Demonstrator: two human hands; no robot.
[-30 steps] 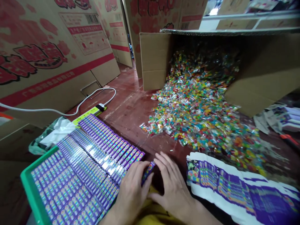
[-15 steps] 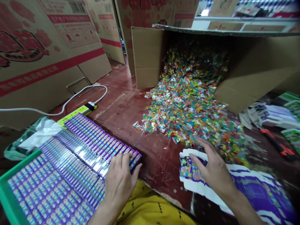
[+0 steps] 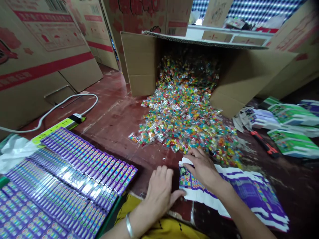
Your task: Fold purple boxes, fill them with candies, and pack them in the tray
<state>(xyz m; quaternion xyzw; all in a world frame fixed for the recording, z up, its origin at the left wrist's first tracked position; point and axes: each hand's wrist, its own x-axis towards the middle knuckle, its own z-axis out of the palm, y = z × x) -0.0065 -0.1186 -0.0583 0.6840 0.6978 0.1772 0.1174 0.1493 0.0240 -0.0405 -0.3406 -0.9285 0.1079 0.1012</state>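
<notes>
— Purple card blanks (image 3: 239, 194), where have you got them?
— Fanned in a flat stack along the near edge of the worktop (image 3: 112, 122), toward its right, just short of the sweets pile (image 3: 184, 113).
— And your hands?
— My right hand (image 3: 203, 167) is arched over the stack's left end, fingertips on the white tab (image 3: 186, 161). Whether one blank is pinched I can't tell. My left hand (image 3: 160, 189) lies flat and open just beside it, holding nothing, thumb at the stack's edge.
— How would they handle?
— Light, thin and bendy, I'd judge, and glossy enough to slide. Pinch a single one by that tab, gently, because it creases.
</notes>
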